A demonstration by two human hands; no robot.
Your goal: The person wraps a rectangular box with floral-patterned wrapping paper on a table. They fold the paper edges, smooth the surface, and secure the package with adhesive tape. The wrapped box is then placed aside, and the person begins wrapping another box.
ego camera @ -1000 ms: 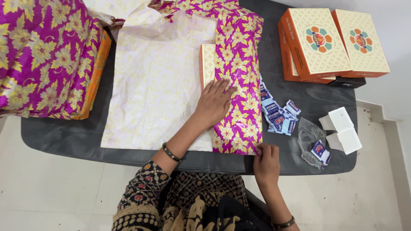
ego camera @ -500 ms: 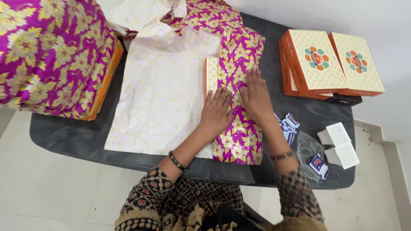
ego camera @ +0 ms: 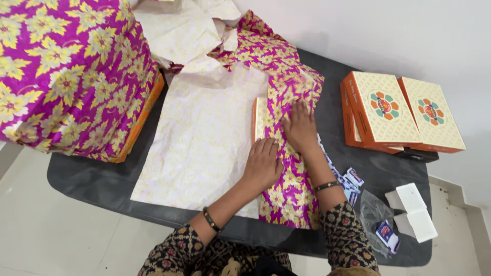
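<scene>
Both hands lie flat, holding nothing: left hand and right hand press magenta wrapping paper over the box; keep it taut, I'd say.

A box lies mid-surface under a fold of wrapping paper, both hands flat on top. Left of it sits a stack of wrapped boxes; to the right, unwrapped boxes. Small sachets and two blocks lie nearer the right front edge.
</scene>
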